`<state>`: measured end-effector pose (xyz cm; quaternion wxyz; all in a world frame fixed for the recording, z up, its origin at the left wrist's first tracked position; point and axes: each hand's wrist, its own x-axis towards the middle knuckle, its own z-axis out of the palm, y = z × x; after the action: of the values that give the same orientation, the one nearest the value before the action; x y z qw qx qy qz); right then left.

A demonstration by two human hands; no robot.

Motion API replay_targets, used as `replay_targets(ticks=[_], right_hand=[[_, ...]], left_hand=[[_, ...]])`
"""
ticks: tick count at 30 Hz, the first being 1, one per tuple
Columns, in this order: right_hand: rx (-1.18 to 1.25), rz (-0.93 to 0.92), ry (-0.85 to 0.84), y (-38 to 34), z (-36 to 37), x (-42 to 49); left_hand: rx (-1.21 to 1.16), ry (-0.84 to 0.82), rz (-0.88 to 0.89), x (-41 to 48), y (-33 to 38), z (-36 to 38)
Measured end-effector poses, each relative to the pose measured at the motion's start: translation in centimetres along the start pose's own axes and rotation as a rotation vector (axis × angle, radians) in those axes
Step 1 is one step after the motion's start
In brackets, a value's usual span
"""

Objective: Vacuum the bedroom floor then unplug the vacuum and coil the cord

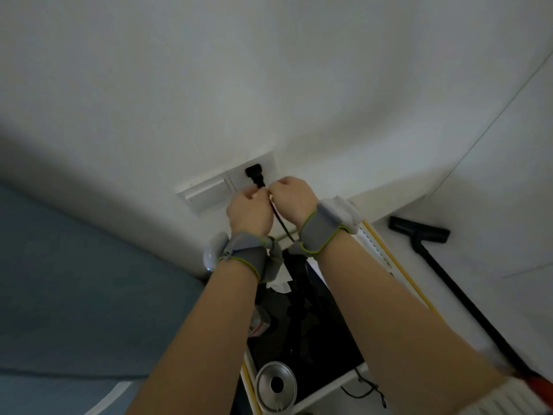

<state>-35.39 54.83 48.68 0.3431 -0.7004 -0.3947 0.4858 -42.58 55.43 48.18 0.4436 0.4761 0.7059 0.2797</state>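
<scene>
Both hands grip the cord [279, 218] just under the plug [254, 172], which sits seated at the right end of the wall plate [209, 193]. Hauling on the cord rather than the plug body risks straining the wire at its neck, and a sudden release could whip the plug back. The left hand [250, 212] and right hand [291, 199] meet side by side, arms stretched forward, fingers curled and pinching the cord. The vacuum head [419, 232] lies on the floor, well apart.
</scene>
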Motion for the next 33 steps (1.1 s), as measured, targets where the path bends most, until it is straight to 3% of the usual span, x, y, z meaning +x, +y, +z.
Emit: replay_targets(ticks=[3, 7, 8, 10, 12, 16, 22, 27, 30, 33], right_hand=[[0.088, 0.066, -0.023, 0.9, -1.5, -1.9], [0.111, 0.099, -0.006, 3.1, -5.3, -3.1], [0.139, 0.13, 0.03, 5.8, -9.4, -4.6], [0.199, 0.169, 0.0, 7.1, -10.7, -5.6], [0.23, 0.228, 0.013, 11.4, -16.5, -8.9], [0.265, 0.389, 0.125, 27.2, -33.7, -15.7], [0.395, 0.634, 0.293, 40.7, -44.7, -21.6], [0.418, 0.769, 0.445, 53.5, -46.8, -23.6], [0.39, 0.864, 0.428, 62.4, -45.5, -24.0], [0.235, 0.889, 0.413, 67.8, -43.9, -24.7]], left_hand=[[-0.034, 0.063, -0.003, -2.4, -0.2, 0.9], [-0.026, -0.096, 0.037, -5.8, 0.4, 4.6], [-0.019, -0.146, 0.043, -8.9, 1.0, 8.4], [-0.018, -0.148, 0.029, -9.5, 0.6, 9.7], [0.0, -0.2, 0.012, -13.5, -0.2, 15.6], [0.115, -0.457, -0.057, -26.6, -2.8, 34.4], [0.302, -0.727, -0.083, -34.7, -8.5, 46.6], [0.909, -0.909, 0.35, -38.7, -17.1, 52.1], [1.105, -1.06, 0.524, -38.8, -23.7, 56.3], [1.283, -1.071, 0.743, -39.5, -28.2, 59.8]])
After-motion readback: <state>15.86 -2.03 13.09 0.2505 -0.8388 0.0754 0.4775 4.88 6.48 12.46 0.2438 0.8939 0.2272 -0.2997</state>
